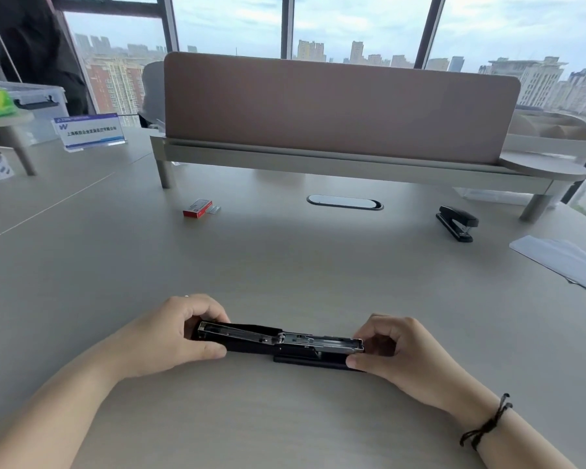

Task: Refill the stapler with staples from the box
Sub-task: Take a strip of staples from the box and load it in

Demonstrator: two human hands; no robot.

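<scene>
Both hands grip opened stapler (279,341) lengthwise along desk's (285,265) near edge, L hand (170,336) & R hand (396,350) at its ends; staple box (197,208) lies well beyond toward far edge, nearer L.

Black stapler (279,341), red staple box (197,209) — grey desk (285,265).

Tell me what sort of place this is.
Most likely a high-rise office: a wide desk with a divider screen, a company name sign, and floor-to-ceiling windows overlooking city towers.
</scene>
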